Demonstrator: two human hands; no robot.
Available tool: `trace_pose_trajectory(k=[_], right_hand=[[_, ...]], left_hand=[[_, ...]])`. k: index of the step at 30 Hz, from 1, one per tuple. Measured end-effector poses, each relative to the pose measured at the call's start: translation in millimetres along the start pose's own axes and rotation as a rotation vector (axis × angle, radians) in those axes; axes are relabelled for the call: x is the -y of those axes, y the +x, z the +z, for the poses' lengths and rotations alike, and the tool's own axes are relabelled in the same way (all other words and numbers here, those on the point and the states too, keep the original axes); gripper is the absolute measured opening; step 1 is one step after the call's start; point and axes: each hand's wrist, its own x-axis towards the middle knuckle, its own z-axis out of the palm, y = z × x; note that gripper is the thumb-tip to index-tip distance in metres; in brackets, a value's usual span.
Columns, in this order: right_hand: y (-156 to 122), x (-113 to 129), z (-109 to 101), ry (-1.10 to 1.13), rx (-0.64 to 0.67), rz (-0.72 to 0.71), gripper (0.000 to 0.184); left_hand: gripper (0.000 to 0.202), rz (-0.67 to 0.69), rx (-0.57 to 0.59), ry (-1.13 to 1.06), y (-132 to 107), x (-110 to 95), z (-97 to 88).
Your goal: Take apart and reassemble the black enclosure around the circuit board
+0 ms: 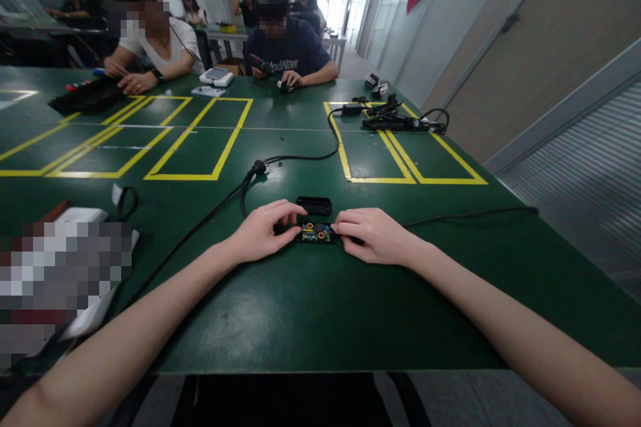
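An opened black power adapter (pixel 317 241) lies flat on the green table, with its circuit board (pixel 316 229) showing two copper coils, yellow parts and blue parts. Just beyond it rests the black adapter cover (pixel 314 205), hollow side up. My left hand (pixel 265 230) curls at the adapter's left end, thumb against it and index finger raised near the cover. At the opposite end, my right hand (pixel 373 235) pinches the adapter between thumb and fingers. The contact under the fingertips is partly hidden on both sides.
A black cable with a plug (pixel 259 167) runs across the left; another cable (pixel 471 215) goes right. Yellow tape (pixel 183 177) marks rectangles on the table (pixel 280 320). Black cables and adapters (pixel 400 121) lie back right. Two people (pixel 293 47) handle things opposite. A blurred-out item (pixel 65 280) lies left.
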Motion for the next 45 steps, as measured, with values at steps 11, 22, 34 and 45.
trace_pose_trajectory(k=[11, 22, 34, 45], right_hand=[[-1.0, -10.8, 13.7, 0.225, -0.231, 0.173, 0.022], [5.7, -14.0, 27.2, 0.229, -0.207, 0.443, 0.025], [7.3, -5.3, 24.3, 0.797, -0.345, 0.548, 0.036], [10.8, 3.9, 30.0, 0.974, -0.428, 0.687, 0.033]], left_hand=[[0.043, -0.042, 0.093, 0.256, 0.6, 9.1, -1.3], [0.038, 0.009, 0.090, 0.213, 0.6, 5.5, -0.8], [0.026, 0.065, 0.038, 0.155, 1.4, 5.9, 1.3], [0.024, 0.154, -0.042, 0.167, 1.1, 4.4, 1.4]])
